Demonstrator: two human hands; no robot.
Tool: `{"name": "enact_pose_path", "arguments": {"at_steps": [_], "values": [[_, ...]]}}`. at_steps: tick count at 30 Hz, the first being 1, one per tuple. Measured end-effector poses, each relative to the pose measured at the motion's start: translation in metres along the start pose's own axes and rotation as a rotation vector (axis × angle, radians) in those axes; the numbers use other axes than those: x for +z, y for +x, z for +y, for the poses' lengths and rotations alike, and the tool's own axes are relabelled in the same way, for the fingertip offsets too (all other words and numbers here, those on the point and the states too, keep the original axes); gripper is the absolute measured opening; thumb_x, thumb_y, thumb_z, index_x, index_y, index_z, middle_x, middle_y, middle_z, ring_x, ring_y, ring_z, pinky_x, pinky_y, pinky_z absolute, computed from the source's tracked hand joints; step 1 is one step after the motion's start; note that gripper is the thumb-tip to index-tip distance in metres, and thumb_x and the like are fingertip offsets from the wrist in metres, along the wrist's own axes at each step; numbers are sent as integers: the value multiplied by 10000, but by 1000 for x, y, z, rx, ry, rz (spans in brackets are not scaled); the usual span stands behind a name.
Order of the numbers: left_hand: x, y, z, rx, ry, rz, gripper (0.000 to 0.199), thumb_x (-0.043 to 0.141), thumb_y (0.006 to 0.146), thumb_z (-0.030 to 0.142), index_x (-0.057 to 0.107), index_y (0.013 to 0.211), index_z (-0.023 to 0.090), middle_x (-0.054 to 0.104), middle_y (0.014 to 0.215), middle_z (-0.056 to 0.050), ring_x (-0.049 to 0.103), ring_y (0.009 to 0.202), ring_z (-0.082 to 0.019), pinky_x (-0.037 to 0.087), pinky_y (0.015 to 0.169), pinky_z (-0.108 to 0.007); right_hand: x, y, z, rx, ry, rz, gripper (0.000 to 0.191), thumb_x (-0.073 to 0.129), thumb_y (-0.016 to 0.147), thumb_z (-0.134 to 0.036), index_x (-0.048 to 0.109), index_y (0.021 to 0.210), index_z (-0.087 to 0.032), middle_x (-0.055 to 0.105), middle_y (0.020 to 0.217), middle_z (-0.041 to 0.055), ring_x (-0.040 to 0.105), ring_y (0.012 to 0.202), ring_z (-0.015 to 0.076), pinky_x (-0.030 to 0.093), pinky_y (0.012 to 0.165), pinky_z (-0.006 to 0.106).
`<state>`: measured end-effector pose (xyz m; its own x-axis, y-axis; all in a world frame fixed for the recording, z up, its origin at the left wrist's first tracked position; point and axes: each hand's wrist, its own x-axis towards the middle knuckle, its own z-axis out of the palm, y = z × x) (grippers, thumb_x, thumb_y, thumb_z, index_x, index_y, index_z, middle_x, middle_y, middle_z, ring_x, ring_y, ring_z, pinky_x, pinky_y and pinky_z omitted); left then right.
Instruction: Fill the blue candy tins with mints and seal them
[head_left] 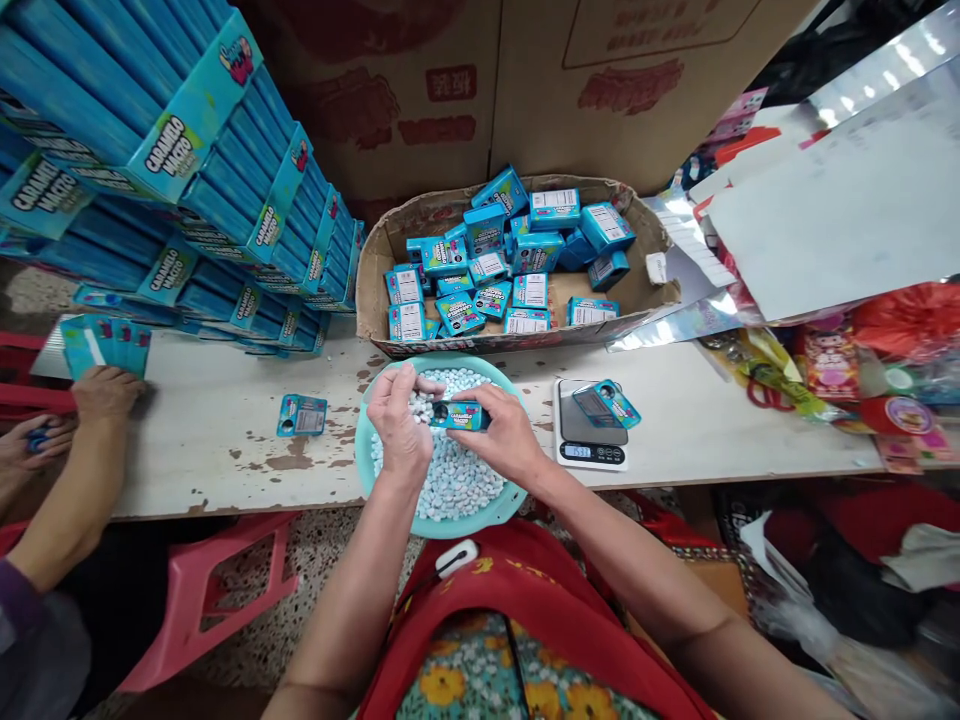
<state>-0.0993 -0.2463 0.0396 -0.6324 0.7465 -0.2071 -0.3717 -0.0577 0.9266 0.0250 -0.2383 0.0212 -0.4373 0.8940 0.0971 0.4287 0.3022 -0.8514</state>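
Observation:
My left hand (401, 420) is cupped around several small pale candies (421, 405), its fingers curled at the mouth of a small blue candy box (459, 415). From the right side, my right hand (506, 430) grips that box, lying sideways with its dark open end toward the candies. Both hands are over a mint-green basin (365, 440) holding a heap of the same pale candies (457, 485). To the right, a small digital scale (590, 455) carries a flat blue package (616, 402). Another flat blue package (301, 415) lies left of the basin.
Behind the basin stands a cut-down cardboard box (517, 345) with many blue boxes. Tall stacks of blue display cartons (225, 180) rise at left. A co-worker's hand (112, 385) rests on blue packages at the table's left end. Mixed packets (829, 365) crowd the right.

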Motion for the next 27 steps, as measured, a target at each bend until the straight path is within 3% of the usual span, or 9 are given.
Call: {"name": "enact_pose_path", "arguments": {"at_steps": [6, 16, 27], "values": [[2, -2, -1, 31, 13, -65, 241, 615, 792, 363, 508, 686, 174, 525, 534, 41, 581, 525, -116, 476, 586, -249, 0, -1, -1, 17, 6, 7, 317, 716, 683, -206, 642, 990, -235, 668, 945, 35, 598, 945, 230, 438, 855, 377], [9, -1, -7, 24, 16, -33, 245, 575, 808, 396, 529, 733, 168, 564, 601, 20, 562, 515, -103, 439, 495, -212, 1, -2, 1, 33, -39, -1, 318, 712, 678, -189, 643, 986, -227, 664, 939, 30, 591, 937, 230, 431, 836, 363], [9, -9, -2, -14, -46, -106, 299, 508, 836, 453, 550, 784, 162, 574, 568, 13, 574, 500, -121, 504, 622, -292, 2, -7, 11, 45, 97, 66, 335, 748, 658, -184, 638, 972, -217, 664, 932, 26, 603, 927, 216, 456, 845, 359]]}}
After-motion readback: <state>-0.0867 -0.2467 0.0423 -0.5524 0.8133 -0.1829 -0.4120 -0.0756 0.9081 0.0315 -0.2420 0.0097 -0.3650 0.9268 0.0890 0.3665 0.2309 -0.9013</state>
